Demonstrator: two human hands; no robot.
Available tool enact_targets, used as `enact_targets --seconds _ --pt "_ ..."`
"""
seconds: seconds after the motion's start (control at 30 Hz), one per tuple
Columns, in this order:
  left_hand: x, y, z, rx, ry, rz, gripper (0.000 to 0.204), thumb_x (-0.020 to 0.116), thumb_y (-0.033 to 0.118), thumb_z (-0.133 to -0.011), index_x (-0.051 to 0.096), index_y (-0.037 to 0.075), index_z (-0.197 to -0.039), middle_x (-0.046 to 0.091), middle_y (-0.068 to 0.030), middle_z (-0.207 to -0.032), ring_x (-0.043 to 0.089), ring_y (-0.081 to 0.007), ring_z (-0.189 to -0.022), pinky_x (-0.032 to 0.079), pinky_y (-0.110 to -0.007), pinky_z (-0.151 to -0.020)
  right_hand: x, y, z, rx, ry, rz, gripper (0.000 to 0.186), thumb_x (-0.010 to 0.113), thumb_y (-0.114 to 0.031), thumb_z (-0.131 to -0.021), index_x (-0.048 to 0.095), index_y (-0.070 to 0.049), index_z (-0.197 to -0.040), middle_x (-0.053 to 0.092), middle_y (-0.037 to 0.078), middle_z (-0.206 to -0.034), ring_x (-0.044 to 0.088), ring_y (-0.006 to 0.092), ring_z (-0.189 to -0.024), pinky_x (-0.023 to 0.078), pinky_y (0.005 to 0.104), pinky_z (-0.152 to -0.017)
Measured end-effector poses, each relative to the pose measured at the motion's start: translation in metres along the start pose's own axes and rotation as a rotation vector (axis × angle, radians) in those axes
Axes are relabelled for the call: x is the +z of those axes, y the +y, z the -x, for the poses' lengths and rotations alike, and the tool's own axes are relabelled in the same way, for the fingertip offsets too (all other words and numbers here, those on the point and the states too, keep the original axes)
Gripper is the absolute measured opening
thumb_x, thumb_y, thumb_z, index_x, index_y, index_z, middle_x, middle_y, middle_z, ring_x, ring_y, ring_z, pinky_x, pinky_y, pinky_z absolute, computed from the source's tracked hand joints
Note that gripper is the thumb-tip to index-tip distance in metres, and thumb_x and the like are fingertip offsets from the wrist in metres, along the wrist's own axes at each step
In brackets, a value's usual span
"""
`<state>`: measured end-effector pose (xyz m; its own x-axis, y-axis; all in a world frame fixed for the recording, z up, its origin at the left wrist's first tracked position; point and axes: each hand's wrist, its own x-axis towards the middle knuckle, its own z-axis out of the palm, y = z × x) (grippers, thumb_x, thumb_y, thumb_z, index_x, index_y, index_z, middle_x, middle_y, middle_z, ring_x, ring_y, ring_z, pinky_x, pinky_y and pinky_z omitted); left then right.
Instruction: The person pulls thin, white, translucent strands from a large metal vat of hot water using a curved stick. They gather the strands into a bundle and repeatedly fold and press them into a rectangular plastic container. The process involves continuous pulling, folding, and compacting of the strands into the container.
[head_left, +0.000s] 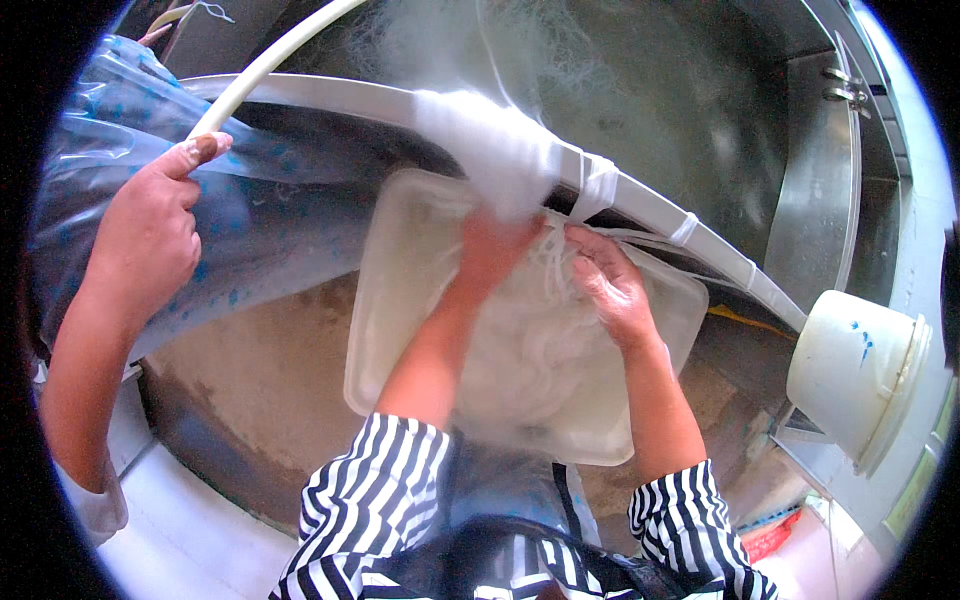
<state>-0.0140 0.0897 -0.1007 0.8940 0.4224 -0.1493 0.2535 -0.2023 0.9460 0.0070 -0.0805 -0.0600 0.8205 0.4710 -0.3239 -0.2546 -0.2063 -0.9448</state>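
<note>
A blurred white mass (495, 140) drapes over the metal rim (370, 105) of a large vat of cloudy liquid. My left hand (495, 245) is at its lower end, smeared by motion, fingers unclear. My right hand (605, 280) has its fingers curled on white strands (555, 255) that hang just to its left. More white bands (600, 180) are looped over the rim. Below both hands is a white plastic tub (665, 390), with soft white material inside, hazy and hard to make out.
At the left, another person's hand (160, 200) grips a pale hose (260, 65) arching over the vat, beside a translucent blue-spotted plastic apron (120, 120). A white bucket (840, 370) stands at the right by the vat's metal side. Brown floor (230, 400) shows below.
</note>
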Motion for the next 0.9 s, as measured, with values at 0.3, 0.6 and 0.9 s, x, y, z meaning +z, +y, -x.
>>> enact_targets --seconds 0.3,0.6,0.9 --pt "0.01 0.004 0.153 -0.437 -0.463 0.092 0.035 0.058 0.028 -0.07 0.054 0.001 -0.092 0.058 -0.0163 -0.086 0.056 -0.0218 -0.083 0.042 -0.035 -0.072 0.025 -0.053 -0.009 0.234 -0.31 -0.43 0.042 0.054 -0.032 -0.077 0.048 0.001 -0.103 0.052 0.007 -0.094 0.048 0.0137 -0.085 0.039 0.0293 -0.075" --pt "0.001 0.014 0.08 -0.3 -0.488 0.765 0.045 0.045 0.038 -0.081 0.049 -0.001 -0.103 0.053 -0.0107 -0.098 0.049 -0.0174 -0.091 0.038 -0.033 -0.082 0.022 -0.003 0.101 0.004 -0.372 0.283 0.034 0.05 -0.034 -0.08 0.054 -0.002 -0.091 0.057 0.019 -0.083 0.055 0.0284 -0.078 0.042 0.0358 -0.07" --pt "-0.022 0.136 0.088 -0.147 -0.923 0.629 0.021 0.051 0.016 -0.08 0.056 -0.002 -0.09 0.059 -0.0097 -0.073 0.057 -0.0176 -0.064 0.047 -0.03 -0.062 -0.055 0.013 0.092 0.569 0.11 -0.129 0.054 0.042 -0.045 -0.082 0.044 -0.001 -0.114 0.043 0.016 -0.118 0.04 0.0244 -0.11 0.029 0.0361 -0.093"
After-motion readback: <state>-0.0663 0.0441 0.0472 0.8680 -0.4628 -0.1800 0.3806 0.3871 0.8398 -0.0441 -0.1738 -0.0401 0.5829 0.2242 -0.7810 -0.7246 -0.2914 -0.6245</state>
